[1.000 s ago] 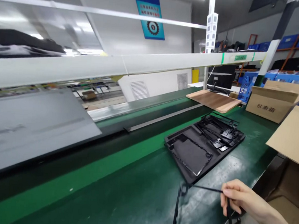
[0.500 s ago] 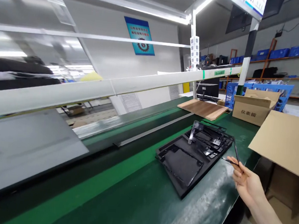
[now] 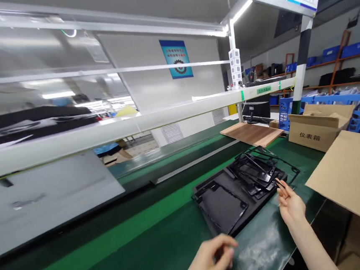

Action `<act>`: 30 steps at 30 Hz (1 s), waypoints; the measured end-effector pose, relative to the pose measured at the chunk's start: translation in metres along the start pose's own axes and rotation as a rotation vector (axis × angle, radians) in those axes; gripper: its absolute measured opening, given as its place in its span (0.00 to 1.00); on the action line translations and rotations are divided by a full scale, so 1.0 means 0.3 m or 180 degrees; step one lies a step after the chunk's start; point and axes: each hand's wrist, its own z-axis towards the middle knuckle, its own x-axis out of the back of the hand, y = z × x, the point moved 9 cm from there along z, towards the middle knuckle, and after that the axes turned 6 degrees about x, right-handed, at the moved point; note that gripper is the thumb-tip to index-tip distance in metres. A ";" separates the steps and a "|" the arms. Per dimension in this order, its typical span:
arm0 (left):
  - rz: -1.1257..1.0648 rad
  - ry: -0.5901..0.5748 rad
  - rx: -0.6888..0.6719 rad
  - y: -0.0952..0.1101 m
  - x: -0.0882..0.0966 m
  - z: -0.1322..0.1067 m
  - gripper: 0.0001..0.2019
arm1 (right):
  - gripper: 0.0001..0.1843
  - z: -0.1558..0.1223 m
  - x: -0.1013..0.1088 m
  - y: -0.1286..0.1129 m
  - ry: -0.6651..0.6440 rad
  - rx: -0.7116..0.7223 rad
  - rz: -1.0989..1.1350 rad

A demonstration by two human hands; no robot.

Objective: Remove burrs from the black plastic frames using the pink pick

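Head view: right hand (image 3: pixel 290 201) pinches frame (image 3: pixel 279 183) at tray (image 3: pixel 226 177) pile, 1 o'clock
Half-curled left hand (image 3: pixel 210 259) at 6 o'clock; stacking looks unfinished

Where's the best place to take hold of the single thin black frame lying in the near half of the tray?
Probably its right-hand bar, pinched from above on the table-edge side. The frame lies flat in the recess of the tray, thin with an open middle, so a fingertip can likely drop inside the bar. The left hand is nearest.
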 end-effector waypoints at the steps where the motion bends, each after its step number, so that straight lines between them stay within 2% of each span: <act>1: 0.0096 -0.0036 -0.0145 0.052 -0.004 0.070 0.14 | 0.15 0.015 -0.004 0.000 0.0007 0.0059 -0.0017; 4: 0.0537 0.0163 -0.0539 0.180 -0.014 0.264 0.11 | 0.15 0.059 -0.028 -0.013 -0.0010 0.0243 -0.0092; 7: 0.0872 0.0314 -0.0741 0.240 -0.045 0.426 0.10 | 0.15 0.085 -0.035 -0.037 0.0010 0.0478 -0.0162; 12: 0.1324 0.0533 -0.0807 0.269 -0.096 0.650 0.16 | 0.16 0.039 0.050 -0.049 0.0355 0.1029 -0.0197; 15: 0.1535 0.0481 -0.0770 0.274 -0.161 0.765 0.23 | 0.18 -0.006 0.108 -0.028 0.0492 0.1289 -0.0254; 18: 0.1753 0.0399 -0.0657 0.279 -0.238 0.871 0.32 | 0.24 -0.024 0.130 -0.014 0.0498 0.1436 -0.0372; 21: 0.1988 0.0235 -0.0516 0.295 -0.308 0.957 0.47 | 0.31 -0.024 0.131 -0.012 0.0526 0.1490 -0.0474; 23: 0.2164 0.0117 -0.0429 0.308 -0.337 0.992 0.52 | 0.33 -0.025 0.130 -0.016 0.0571 0.1513 -0.0512; 24: 0.2261 0.0077 -0.0382 0.313 -0.343 1.003 0.51 | 0.33 -0.027 0.128 -0.018 0.0588 0.1525 -0.0526; 26: 0.2465 0.0040 -0.0274 0.316 -0.333 1.012 0.41 | 0.32 -0.032 0.126 -0.022 0.0604 0.1541 -0.0550; 28: 0.2668 -0.0008 -0.0147 0.306 -0.306 1.013 0.30 | 0.32 -0.037 0.124 -0.027 0.0612 0.1549 -0.0573; 30: 0.2843 -0.0136 -0.0022 0.286 -0.278 1.010 0.23 | 0.31 -0.041 0.123 -0.031 0.0626 0.1555 -0.0588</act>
